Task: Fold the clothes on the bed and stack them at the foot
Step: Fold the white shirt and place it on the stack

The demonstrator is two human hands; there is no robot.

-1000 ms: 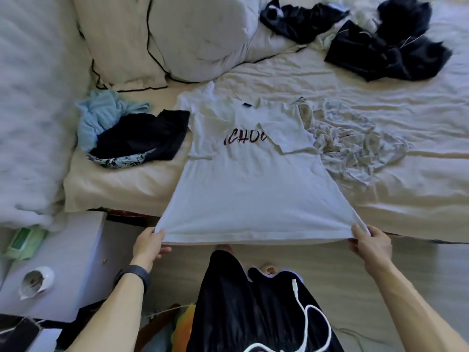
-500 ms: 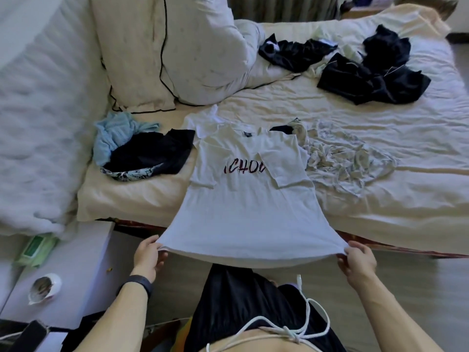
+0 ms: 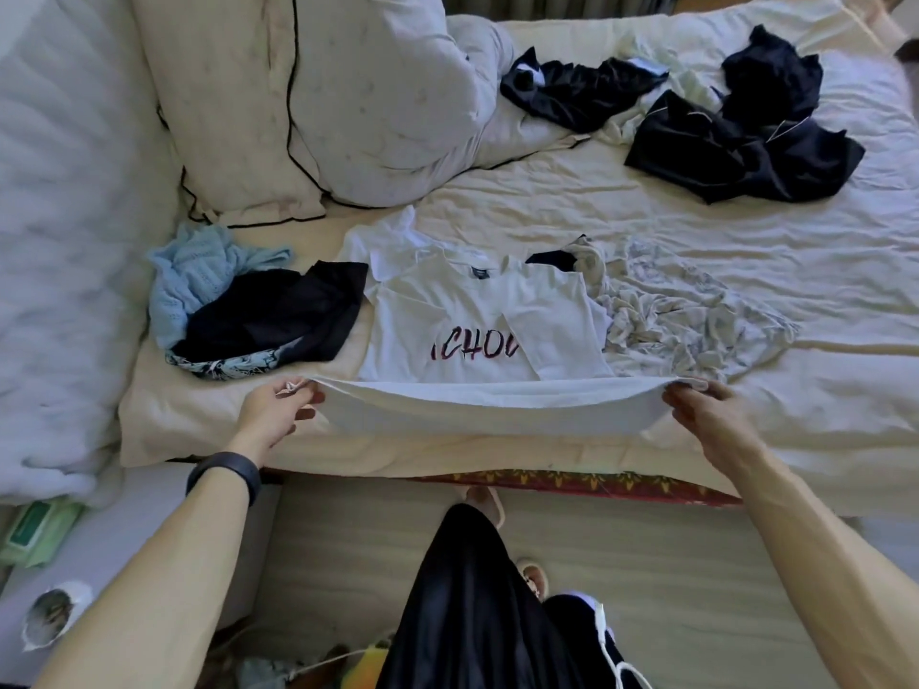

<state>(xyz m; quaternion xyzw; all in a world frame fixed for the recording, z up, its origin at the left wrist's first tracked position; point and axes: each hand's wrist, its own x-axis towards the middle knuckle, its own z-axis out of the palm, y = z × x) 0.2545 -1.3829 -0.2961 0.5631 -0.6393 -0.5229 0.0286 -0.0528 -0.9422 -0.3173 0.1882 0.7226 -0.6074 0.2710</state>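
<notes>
Our white T-shirt (image 3: 477, 330) lies face up on the near side of the bed (image 3: 746, 271), both sleeves turned in over the chest and the red lettering showing. We pinch one hem corner in the left hand (image 3: 278, 415) and the other in the right hand (image 3: 711, 415), fingers curled round the cloth. The hem is stretched between them, raised off the sheet.

A second ago that hem hung out past the mattress edge toward us. It has since travelled toward twelve o'clock and now sits just short of the lettering, so the lower half is doubling over the upper. We judge this fold half made; the hem has yet to be laid down by the collar.

At nine o'clock from the shirt a dark garment (image 3: 278, 315) lies partly over a pale blue knit (image 3: 199, 271). At three o'clock a crumpled patterned piece (image 3: 686, 315) touches the shirt. At one o'clock, well apart, dark clothes (image 3: 746, 136) wait unfolded, so most of the task remains.
</notes>
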